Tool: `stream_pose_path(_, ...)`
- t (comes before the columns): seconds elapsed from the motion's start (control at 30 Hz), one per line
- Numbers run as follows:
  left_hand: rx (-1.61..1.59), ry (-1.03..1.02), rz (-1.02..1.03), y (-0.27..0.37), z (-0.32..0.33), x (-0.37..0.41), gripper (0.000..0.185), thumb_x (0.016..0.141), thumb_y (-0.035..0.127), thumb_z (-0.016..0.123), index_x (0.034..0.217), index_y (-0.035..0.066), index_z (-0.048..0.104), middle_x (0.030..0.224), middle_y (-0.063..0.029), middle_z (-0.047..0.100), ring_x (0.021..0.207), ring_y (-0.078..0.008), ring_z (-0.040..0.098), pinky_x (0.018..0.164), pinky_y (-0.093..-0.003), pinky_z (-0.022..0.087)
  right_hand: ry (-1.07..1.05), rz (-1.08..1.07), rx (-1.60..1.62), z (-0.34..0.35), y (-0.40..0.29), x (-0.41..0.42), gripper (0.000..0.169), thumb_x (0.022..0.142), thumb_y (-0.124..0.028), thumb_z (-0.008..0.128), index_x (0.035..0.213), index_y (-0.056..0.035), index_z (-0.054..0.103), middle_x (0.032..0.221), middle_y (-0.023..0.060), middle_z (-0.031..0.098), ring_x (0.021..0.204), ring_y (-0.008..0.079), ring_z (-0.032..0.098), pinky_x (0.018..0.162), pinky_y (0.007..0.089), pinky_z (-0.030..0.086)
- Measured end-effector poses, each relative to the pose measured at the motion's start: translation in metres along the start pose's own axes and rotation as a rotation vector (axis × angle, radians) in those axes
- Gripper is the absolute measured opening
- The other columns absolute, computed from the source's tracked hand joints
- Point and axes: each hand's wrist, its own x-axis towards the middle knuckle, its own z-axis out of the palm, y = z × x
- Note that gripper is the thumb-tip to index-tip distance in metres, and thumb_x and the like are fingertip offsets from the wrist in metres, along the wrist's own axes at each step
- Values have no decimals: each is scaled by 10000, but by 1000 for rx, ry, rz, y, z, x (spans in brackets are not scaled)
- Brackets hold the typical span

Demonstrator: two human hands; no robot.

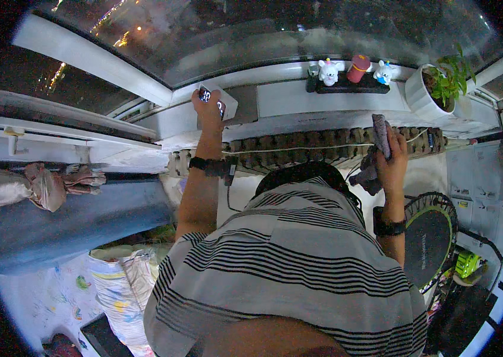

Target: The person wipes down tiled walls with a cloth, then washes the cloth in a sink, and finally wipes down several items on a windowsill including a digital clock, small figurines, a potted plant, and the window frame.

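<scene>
My left hand (pixel 209 107) grips a white digital clock (pixel 230 107) with lit digits at the left part of the white windowsill (pixel 332 100). My fingers cover part of its display. Whether the clock rests on the sill or is lifted, I cannot tell. In my right hand (pixel 393 163) is a grey cloth (pixel 381 136), bunched, with a darker end hanging below the fingers. That hand is in front of the sill, over the ribbed radiator (pixel 296 138). Black bands circle both wrists.
On the sill stand two white figurines (pixel 328 72) (pixel 384 72), a red canister (pixel 359 69) on a black base, and a potted plant (pixel 432 91). A white cable (pixel 296 148) crosses the radiator. A mini trampoline (pixel 425 245) is at right, a tied curtain (pixel 46 187) at left.
</scene>
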Motion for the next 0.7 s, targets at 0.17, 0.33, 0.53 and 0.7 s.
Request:
stream_pose_path(0.17, -493, 444, -158, 6, 17, 8, 660, 735, 162, 623, 1263, 34, 248, 1079, -157, 419, 869, -258, 526, 624, -388, 500, 41, -41, 70, 1, 3, -5, 643, 657, 14, 627, 1264, -148, 494, 1201, 191, 502, 1071, 374, 500, 895, 417, 432)
stream_pose_path(0.33, -327, 649, -70, 15, 35, 1, 615, 746, 120, 609, 1235, 48, 243, 1068, -148, 414, 899, -267, 517, 666, -420, 504, -12, -3, 108, 4, 9, -8, 639, 654, 24, 614, 1263, -123, 492, 1164, 188, 506, 1055, 374, 501, 881, 424, 431)
stream_pose_path(0.53, -392, 561, 69, 2, 39, 3, 637, 749, 126, 618, 1253, 61, 233, 1095, -147, 399, 906, -255, 498, 684, -404, 496, -54, 35, 118, 1, 3, -4, 677, 619, 11, 621, 1261, -164, 498, 1161, 192, 506, 1074, 389, 495, 880, 425, 437)
stream_pose_path(0.7, -30, 613, 140, -10, 32, 9, 697, 731, 116, 649, 1295, 67, 243, 1112, -185, 386, 915, -272, 509, 694, -421, 500, 8, -27, -1, 6, 11, -6, 686, 624, 32, 600, 1269, -171, 486, 1186, 191, 484, 1028, 379, 522, 857, 402, 448)
